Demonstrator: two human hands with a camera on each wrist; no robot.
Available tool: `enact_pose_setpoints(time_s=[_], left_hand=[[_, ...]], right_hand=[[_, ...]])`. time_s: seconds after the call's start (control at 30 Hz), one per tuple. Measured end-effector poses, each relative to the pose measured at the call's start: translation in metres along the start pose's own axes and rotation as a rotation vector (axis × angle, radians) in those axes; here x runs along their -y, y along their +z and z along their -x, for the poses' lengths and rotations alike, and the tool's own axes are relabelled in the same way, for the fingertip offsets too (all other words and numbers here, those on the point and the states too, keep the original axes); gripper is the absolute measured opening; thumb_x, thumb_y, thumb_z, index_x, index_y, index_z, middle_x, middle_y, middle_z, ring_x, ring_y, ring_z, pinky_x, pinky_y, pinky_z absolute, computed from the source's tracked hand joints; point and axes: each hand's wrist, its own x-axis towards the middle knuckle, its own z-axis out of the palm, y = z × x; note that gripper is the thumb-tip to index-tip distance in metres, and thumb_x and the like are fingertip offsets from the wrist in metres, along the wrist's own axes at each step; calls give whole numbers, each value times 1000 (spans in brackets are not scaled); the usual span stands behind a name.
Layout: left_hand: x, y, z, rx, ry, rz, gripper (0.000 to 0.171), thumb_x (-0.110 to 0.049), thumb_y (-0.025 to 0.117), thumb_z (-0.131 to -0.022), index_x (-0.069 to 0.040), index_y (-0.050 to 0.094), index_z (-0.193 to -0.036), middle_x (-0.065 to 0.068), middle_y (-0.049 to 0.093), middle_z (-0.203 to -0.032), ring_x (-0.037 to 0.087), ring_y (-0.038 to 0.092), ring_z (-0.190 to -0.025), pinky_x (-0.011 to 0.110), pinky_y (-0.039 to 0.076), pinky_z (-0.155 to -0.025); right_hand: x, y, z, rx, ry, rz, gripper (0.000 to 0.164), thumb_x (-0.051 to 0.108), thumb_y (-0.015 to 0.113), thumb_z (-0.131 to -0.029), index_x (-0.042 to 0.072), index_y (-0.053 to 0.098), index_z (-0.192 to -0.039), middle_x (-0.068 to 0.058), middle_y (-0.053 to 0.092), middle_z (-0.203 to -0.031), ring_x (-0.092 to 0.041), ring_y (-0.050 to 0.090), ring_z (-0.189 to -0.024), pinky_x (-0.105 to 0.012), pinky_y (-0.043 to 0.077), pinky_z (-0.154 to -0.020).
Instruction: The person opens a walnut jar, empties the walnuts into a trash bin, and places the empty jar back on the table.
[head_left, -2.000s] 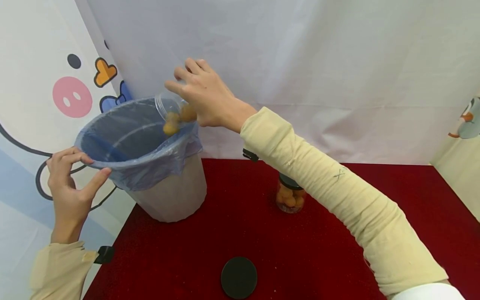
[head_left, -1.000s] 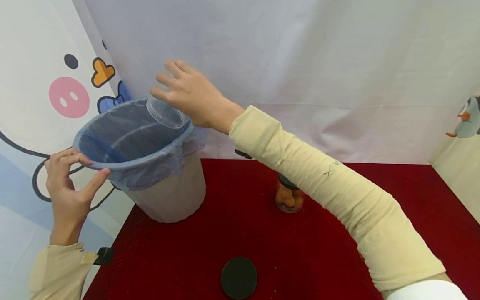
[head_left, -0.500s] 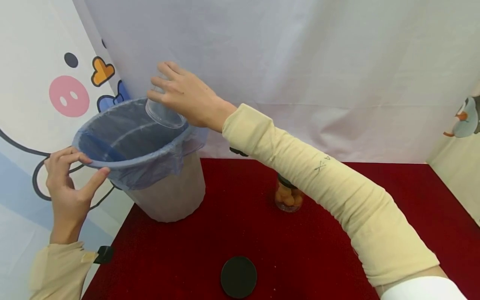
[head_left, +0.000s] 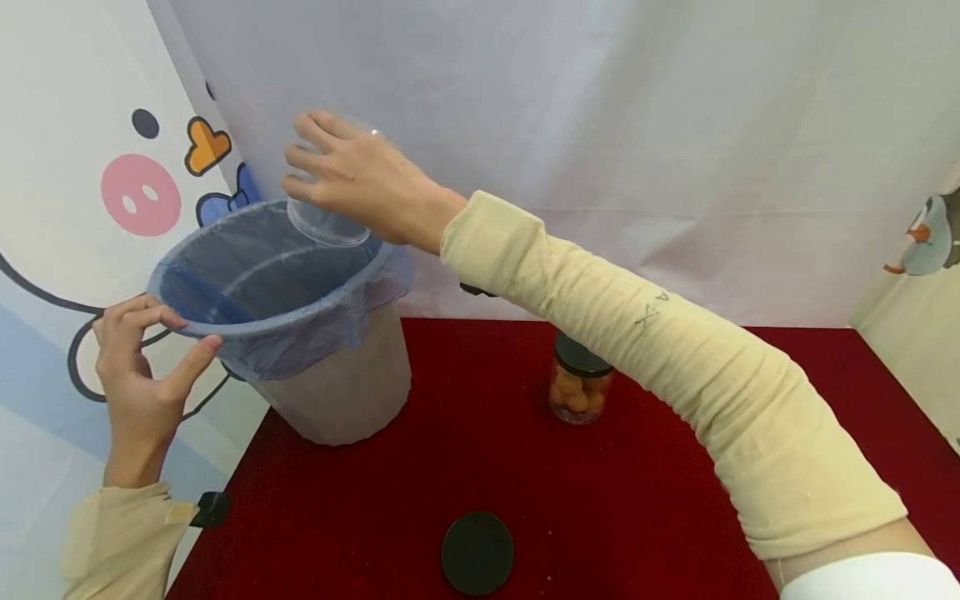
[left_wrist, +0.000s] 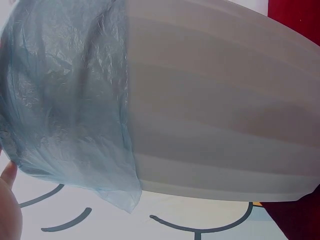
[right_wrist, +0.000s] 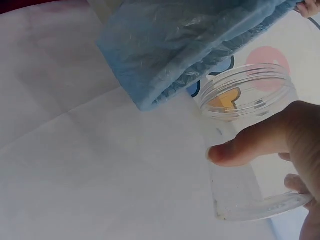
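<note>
One jar (right_wrist: 237, 192), emptied in the last moments, was tipped mouth-down over the bin (head_left: 337, 400), gripped by the right hand (head_left: 363, 175), pouring apparently finished; left hand (head_left: 141, 396), fingers and thumb nearly closed, pinched the rim (head_left: 251, 328).

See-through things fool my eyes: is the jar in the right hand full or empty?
Empty: the right wrist view shows the backdrop through the jar, with no contents.

Room lies between bin (head_left: 341, 392) and lidded jar (head_left: 577, 398), but the right sleeve (head_left: 637, 333) blocks above.
</note>
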Motion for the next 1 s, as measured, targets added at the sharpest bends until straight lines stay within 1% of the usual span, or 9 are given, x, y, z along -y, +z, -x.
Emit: enact_pose_setpoints(time_s=[0.2,0.3,0.43,0.5,0.63,0.77,0.83,1.0], left_hand=[[0,0,0,5,-14,3,41,-10,74,-75,17,54,-98,0,56,-109,18,38,-111,29,24,-94],[0,0,0,10,-19,1,41,-9,74,-75,17,54,-98,3,56,-109,18,38,-110,29,24,-94],[0,-1,0,9,-13,-8,42,-11,74,-75,17,54,-98,2,56,-108,17,39,-110,29,23,-94],[1,-1,0,7,-10,-10,42,-12,74,-76,17,54,-98,2,56,-108,17,39,-109,29,23,-94],[1,-1,0,5,-5,-8,42,-12,74,-76,17,54,-98,0,56,-108,17,39,-109,29,23,-94],[1,-1,0,4,-2,-10,43,-13,75,-76,17,54,-98,-4,56,-108,18,39,-109,29,24,-94],[1,-1,0,1,2,-20,44,-15,75,-76,17,54,-98,-4,56,-108,17,39,-109,29,24,-94],[0,-2,0,-5,13,-62,46,-20,75,-77,16,55,-97,-6,56,-107,15,41,-109,29,23,-94]], right_hand=[[12,4,-6,36,-86,59,67,16,69,-79,13,41,-139,-15,44,-136,-39,31,-129,-42,18,-110],[19,6,-8,36,-102,78,65,17,68,-79,14,43,-139,-15,45,-135,-38,32,-128,-42,19,-110],[26,12,-13,28,-101,82,58,16,66,-83,15,46,-138,-14,47,-134,-37,34,-127,-42,20,-109],[28,14,-14,28,-101,66,55,15,66,-84,14,48,-136,-14,48,-133,-37,35,-126,-42,21,-109],[28,16,-15,42,-94,39,55,15,65,-82,13,49,-134,-13,49,-131,-36,36,-124,-42,22,-108],[25,13,-14,31,-67,14,53,12,63,-84,12,49,-134,-13,50,-130,-34,37,-122,-41,24,-106],[23,10,-13,28,-54,2,52,11,62,-85,12,48,-135,-13,49,-131,-35,37,-123,-41,24,-107],[19,2,-11,53,-38,-16,58,16,64,-82,12,45,-137,-12,46,-134,-36,34,-127,-42,23,-107]])
